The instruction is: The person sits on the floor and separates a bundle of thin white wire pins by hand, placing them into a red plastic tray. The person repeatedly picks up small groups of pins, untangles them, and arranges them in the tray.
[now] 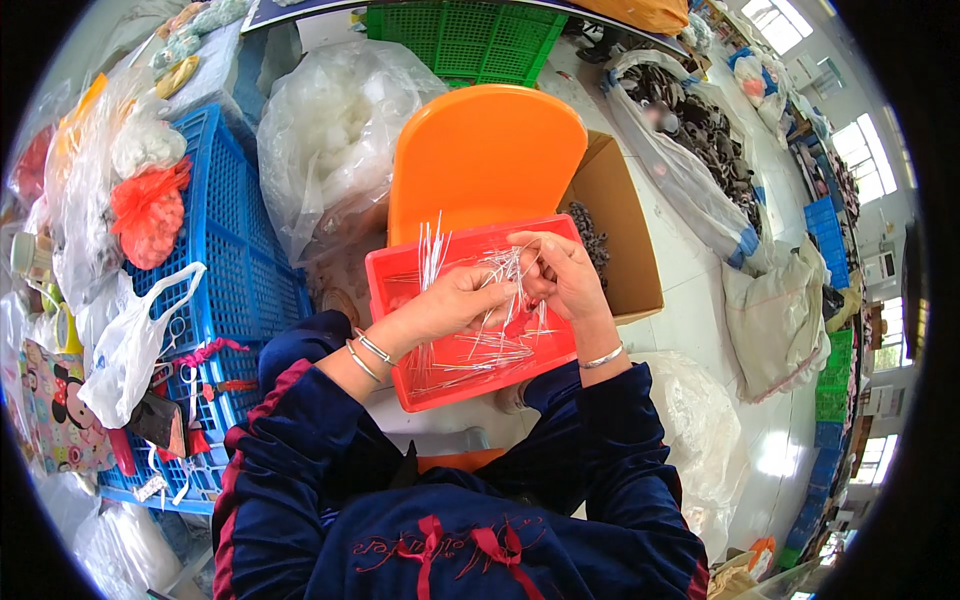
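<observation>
"Because both hands meet above the red tray point(381, 300), a loose piece can land inside it, I think."

"And how is the grip?"

"The left hand point(462, 300) pinches thin white wires point(505, 266) between thumb and fingers; the right hand point(562, 275) closes on the same bunch. How many each holds, I cannot tell, since fingers overlap."

"The other wires?"

"They lie in the tray, some upright near its left side, probably for easy reach."

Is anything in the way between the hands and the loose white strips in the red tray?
Nothing visible is. The left hand holds a bunch of white strips over the red tray, and the right hand is close against it; below them, the loose strips lie uncovered on the tray's floor.
</observation>
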`<state>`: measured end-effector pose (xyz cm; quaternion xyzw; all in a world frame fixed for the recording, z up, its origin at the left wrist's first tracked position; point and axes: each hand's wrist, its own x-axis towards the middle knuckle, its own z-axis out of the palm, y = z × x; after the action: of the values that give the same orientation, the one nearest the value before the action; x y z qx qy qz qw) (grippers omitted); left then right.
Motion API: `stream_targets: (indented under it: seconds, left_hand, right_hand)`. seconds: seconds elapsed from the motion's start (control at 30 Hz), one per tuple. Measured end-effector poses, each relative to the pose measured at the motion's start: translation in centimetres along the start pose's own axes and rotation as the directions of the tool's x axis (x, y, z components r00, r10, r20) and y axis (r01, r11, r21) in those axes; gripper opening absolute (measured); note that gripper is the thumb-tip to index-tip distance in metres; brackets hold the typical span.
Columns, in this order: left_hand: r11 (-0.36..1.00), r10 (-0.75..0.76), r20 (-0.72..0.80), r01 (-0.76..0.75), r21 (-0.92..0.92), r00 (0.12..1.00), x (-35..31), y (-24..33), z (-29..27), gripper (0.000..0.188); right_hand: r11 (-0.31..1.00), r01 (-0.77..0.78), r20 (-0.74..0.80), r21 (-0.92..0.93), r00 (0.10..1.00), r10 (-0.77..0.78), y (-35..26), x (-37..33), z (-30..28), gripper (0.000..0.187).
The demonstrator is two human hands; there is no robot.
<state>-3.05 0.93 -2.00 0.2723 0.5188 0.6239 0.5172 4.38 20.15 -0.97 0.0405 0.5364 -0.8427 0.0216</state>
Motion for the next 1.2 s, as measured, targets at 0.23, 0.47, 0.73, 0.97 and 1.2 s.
stream_targets:
  seconds: [0.23,0.47,0.73,0.97,1.2]
  left_hand:
    - [0.994,-0.060,0.075,0.066,-0.085,0.995,-0.5,0.6,0.1,0.027]
    - [0.989,-0.073,0.151,0.091,-0.116,0.986,-0.7,0.5,0.2,0.028]
    - [0.989,-0.046,0.167,0.069,-0.134,0.985,-0.5,0.6,0.4,0.031]
    - [0.987,-0.065,0.142,0.084,-0.134,0.988,-0.4,0.3,0.2,0.031]
    - [0.981,-0.059,-0.072,0.045,-0.191,0.996,0.5,-1.0,-0.7,0.032]
  right_hand:
    - [0.998,0.050,0.056,0.049,0.997,-0.053,0.6,-0.2,0.0,0.039]
    - [0.996,0.046,0.044,0.082,0.998,-0.050,0.2,-0.4,0.7,0.037]
    - [0.991,0.081,-0.011,0.103,0.997,-0.080,0.4,-0.4,0.5,0.033]
    - [0.996,0.079,-0.154,0.027,0.985,-0.074,0.1,-0.4,-0.1,0.028]
    - [0.985,0.038,-0.293,-0.168,0.952,-0.087,-3.1,-0.5,-4.4,0.024]
